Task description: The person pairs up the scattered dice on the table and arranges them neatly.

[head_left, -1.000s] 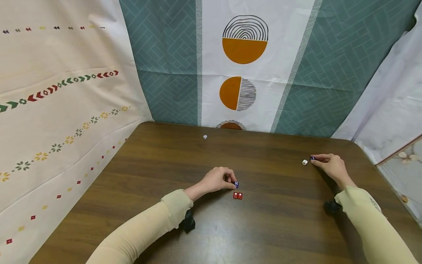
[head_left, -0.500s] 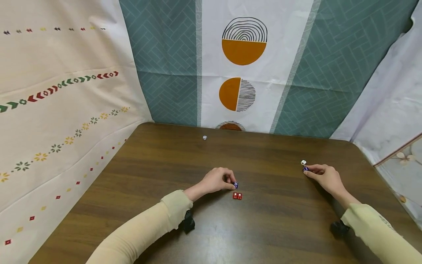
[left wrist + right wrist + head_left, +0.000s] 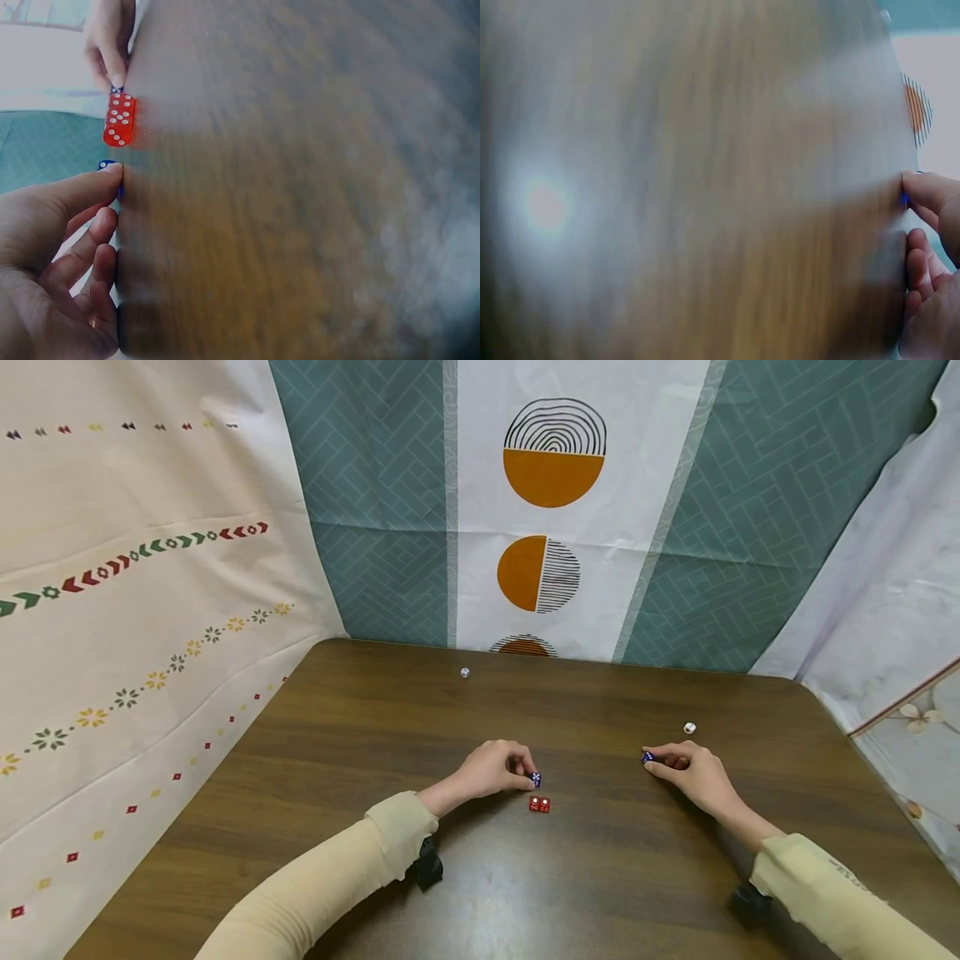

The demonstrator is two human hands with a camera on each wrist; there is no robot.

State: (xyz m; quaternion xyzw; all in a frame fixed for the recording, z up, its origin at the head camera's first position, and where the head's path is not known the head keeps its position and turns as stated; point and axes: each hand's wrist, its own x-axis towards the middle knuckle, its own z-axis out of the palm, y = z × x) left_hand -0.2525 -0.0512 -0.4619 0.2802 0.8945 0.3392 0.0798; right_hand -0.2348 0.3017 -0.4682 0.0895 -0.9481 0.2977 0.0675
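Teal-and-white cloth (image 3: 405, 510) printed with orange half-discs hangs behind a brown wood-grain table (image 3: 600, 868), a patterned cream cloth (image 3: 150, 552) at left. Dark lettering on my right sleeve (image 3: 840, 881) is too small to read. My left hand (image 3: 491, 768) pinches a blue die (image 3: 536, 780) just beyond two red dice (image 3: 535, 805) set side by side; my right hand (image 3: 697, 775) pinches another blue die (image 3: 648, 758), a white die (image 3: 690, 727) lying near it.
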